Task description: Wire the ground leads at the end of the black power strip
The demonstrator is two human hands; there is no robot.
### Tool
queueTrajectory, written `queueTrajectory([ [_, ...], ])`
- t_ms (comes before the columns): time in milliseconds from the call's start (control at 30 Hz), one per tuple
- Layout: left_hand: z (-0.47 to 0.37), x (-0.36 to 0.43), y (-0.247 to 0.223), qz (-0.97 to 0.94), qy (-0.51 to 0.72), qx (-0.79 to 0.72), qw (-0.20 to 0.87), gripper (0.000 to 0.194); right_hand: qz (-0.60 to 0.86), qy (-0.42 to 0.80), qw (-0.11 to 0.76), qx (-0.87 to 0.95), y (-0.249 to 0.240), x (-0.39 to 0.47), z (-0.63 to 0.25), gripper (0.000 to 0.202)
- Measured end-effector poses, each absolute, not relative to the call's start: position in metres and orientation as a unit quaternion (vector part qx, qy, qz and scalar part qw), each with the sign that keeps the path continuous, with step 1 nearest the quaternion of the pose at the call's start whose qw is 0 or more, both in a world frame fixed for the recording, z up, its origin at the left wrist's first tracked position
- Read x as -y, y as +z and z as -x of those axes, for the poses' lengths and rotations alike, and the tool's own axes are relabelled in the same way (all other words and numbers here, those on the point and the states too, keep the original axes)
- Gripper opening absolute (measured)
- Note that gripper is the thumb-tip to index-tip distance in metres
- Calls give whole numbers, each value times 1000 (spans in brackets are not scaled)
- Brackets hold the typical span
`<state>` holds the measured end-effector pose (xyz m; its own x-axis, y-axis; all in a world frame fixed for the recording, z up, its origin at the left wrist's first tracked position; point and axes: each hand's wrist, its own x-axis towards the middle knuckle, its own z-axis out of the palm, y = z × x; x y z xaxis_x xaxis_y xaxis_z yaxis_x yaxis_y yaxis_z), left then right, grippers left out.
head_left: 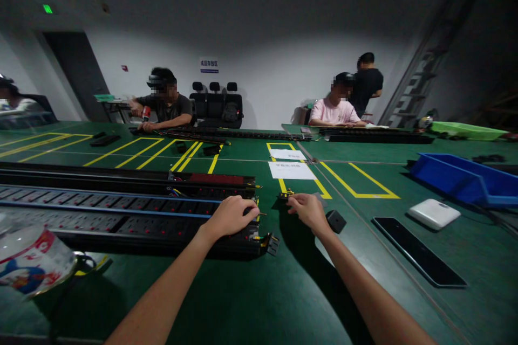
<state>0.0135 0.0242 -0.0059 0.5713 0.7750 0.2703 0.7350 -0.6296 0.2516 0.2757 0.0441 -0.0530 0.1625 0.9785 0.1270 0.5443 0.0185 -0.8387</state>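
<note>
My left hand rests on the right-hand end of a long black power strip, its fingers closed. A thin, short tip sticks out beyond the fingers; what it belongs to is hidden. My right hand is apart from the strips and pinches a small black part with a bit of yellow on it. A small dark end piece hangs tilted at the near corner of the strips, by a yellow wire. Behind lies another black strip with a dark red section and loose coloured wires.
Right of my hands are a black block, a dark flat phone-like slab, a white box and a blue bin. A printed tub stands front left. Paper sheets lie ahead. Co-workers sit across the green table.
</note>
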Motion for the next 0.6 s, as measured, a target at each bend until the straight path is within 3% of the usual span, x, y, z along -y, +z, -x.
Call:
queueTrajectory([
  [267, -14, -24, -5, -884, 178, -428, 55, 35, 718, 18, 253, 648, -34, -29, -268, 31],
  [600, -13, -25, -6, -886, 183, -421, 59, 38, 704, 17, 255, 662, -37, -30, -266, 26],
])
